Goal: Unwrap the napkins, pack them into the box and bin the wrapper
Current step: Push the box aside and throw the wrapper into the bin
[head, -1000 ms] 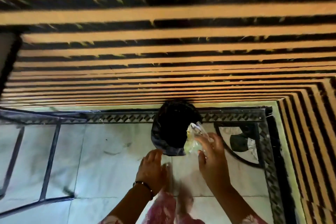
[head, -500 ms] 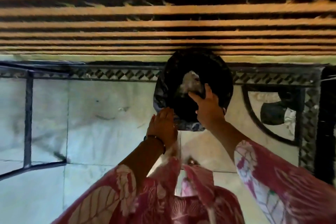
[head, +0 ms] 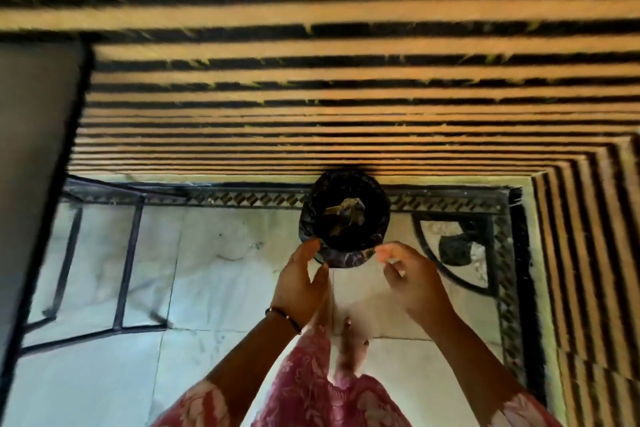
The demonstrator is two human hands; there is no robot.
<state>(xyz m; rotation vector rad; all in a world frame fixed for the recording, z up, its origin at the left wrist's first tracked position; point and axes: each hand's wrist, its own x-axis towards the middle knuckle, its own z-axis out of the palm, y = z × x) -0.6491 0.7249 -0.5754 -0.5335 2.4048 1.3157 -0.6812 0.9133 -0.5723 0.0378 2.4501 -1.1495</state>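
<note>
- Black plastic lines the round bin (head: 313, 218) that I see from the head camera, standing on the pale floor (head: 221, 274) against the foot of a wall (head: 346, 87) banded in tan and black.
- Inside the bin, near its middle, lies a crumpled, pale, glossy lump, the wrapper (head: 346, 210), well below the rim; blur keeps me from making out more of it.
- The left hand (head: 300, 282) sits at the bin's near left edge, fingertips touching the gathered liner at the rim, fingers loosely spread and gripping nothing that I can see.
- The right hand (head: 410, 272) hovers just right of the rim, fingers relaxed and slightly bent, empty; motion blur smears the fingertips, so I cannot tell whether they brush the liner.
- The two hands are apart, one on each side of the bin's near edge.
- A thin dark bangle (head: 282, 319) circles the left wrist, and pink floral sleeves (head: 204, 402) and cloth fill the bottom of the frame.
- A dark metal frame (head: 128, 263) stands on the floor to the left, and a dark patterned border (head: 242, 198) runs along the floor's far edge.
- Neither napkins nor box are in view.
</note>
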